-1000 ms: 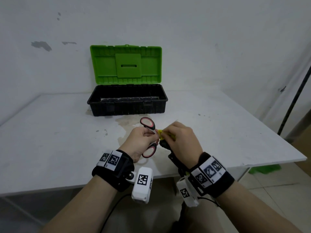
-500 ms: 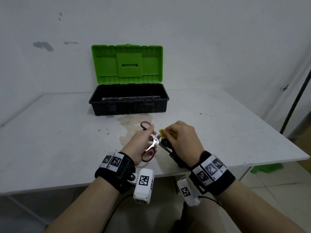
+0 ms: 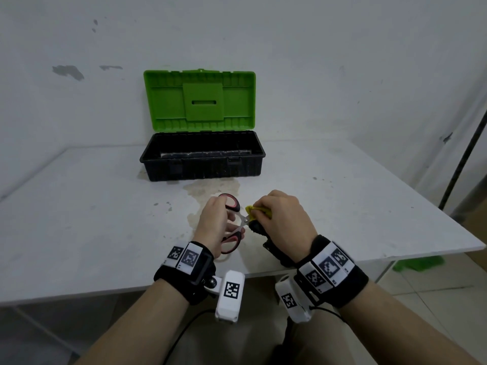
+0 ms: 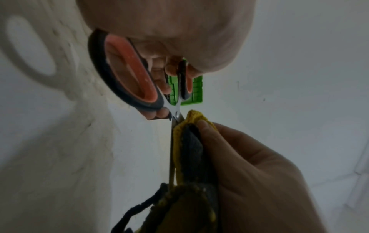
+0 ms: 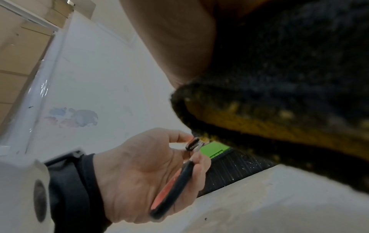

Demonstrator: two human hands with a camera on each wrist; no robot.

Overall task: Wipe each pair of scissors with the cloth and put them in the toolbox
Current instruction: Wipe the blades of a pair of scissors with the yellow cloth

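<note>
My left hand (image 3: 214, 227) grips a pair of scissors (image 3: 233, 221) by the red-and-black handles (image 4: 127, 75), blades pointing right. The right hand (image 3: 282, 222) holds a yellow-and-black cloth (image 3: 259, 212) folded round the blades (image 4: 173, 141), thumb pressing the cloth (image 4: 189, 141) against the steel. Most of the blades are hidden inside the cloth (image 5: 279, 102). Both hands hover over the near middle of the white table (image 3: 92, 219). The toolbox (image 3: 203, 156), black with its green lid (image 3: 200, 100) raised, stands open at the back of the table.
A stained patch (image 3: 210, 188) marks the table between the toolbox and my hands. The table's near edge (image 3: 79, 293) runs just under my wrists. A dark pole (image 3: 463, 154) leans at the right, and a green object (image 3: 419, 263) lies on the floor beyond the right corner.
The scissors have tilted a little and more of the pivot shows beside the cloth. The right hand has shifted the cloth slightly along the blades. Both hands stay in the same spot.
</note>
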